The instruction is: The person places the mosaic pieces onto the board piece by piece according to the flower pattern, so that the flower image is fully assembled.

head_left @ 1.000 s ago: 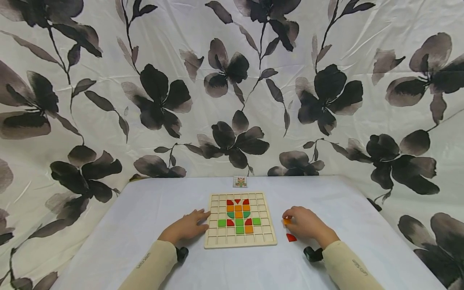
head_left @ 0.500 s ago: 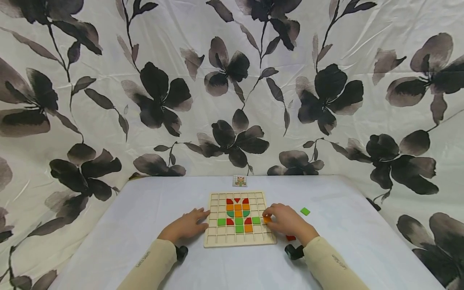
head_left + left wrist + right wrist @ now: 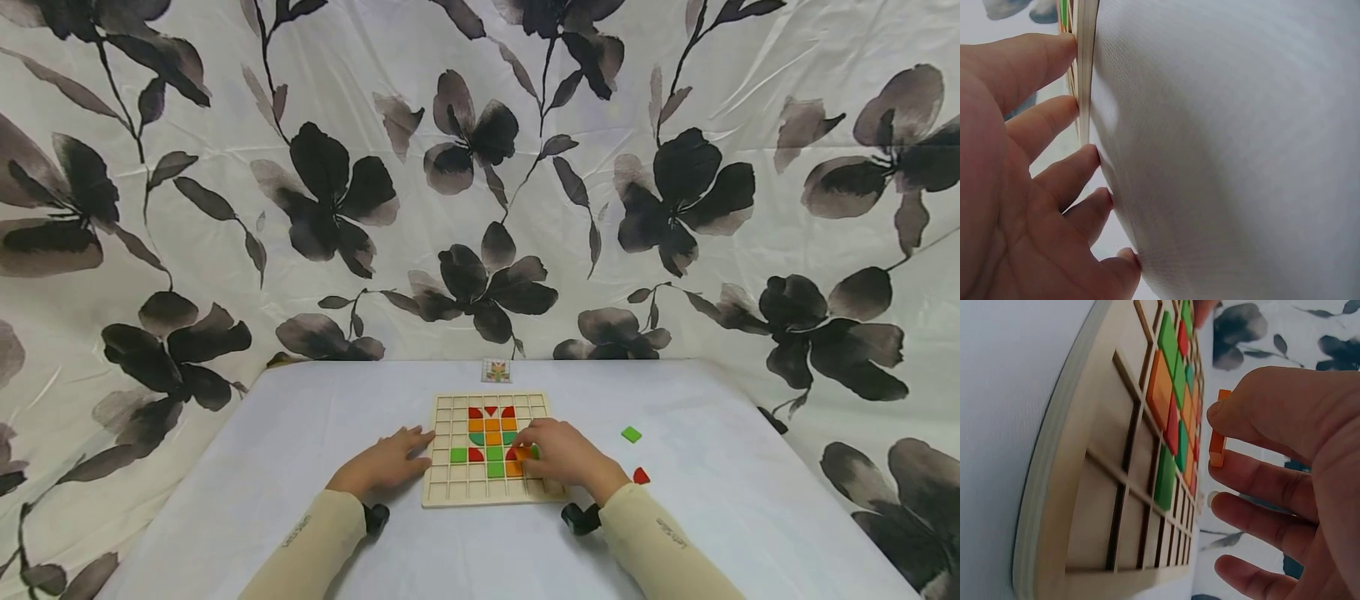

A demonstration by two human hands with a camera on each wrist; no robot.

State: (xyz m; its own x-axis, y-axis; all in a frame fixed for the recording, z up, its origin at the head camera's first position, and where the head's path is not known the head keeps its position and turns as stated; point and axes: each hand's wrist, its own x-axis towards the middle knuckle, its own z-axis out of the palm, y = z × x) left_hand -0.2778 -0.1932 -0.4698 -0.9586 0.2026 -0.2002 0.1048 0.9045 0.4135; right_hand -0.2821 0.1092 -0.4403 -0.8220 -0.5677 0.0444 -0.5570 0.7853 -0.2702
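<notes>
A wooden grid board (image 3: 450,493) lies on the table, its middle cells filled with red, orange, green and teal tiles. My right hand (image 3: 566,454) is over the board's right part, pinching an orange tile (image 3: 1217,437) on edge between thumb and forefinger, above the cells. In the right wrist view, the other fingers stay spread. My left hand (image 3: 386,462) is at the board's left edge, with thumb and forefinger tips touching the rim and the other fingertips on the cloth. Below the held tile, an orange square (image 3: 1159,390) sits in its cell.
To the board's right lie a loose green square tile (image 3: 632,434) and a red curved-edge tile (image 3: 641,476). A small pattern card (image 3: 497,371) is at the table's back. Behind hangs a floral curtain (image 3: 480,167); white cloth covers the table (image 3: 300,417).
My right hand has picked the orange tile off the table and carried it left over the board, uncovering the loose green and red tiles. The left hand stays at the board's edge.
</notes>
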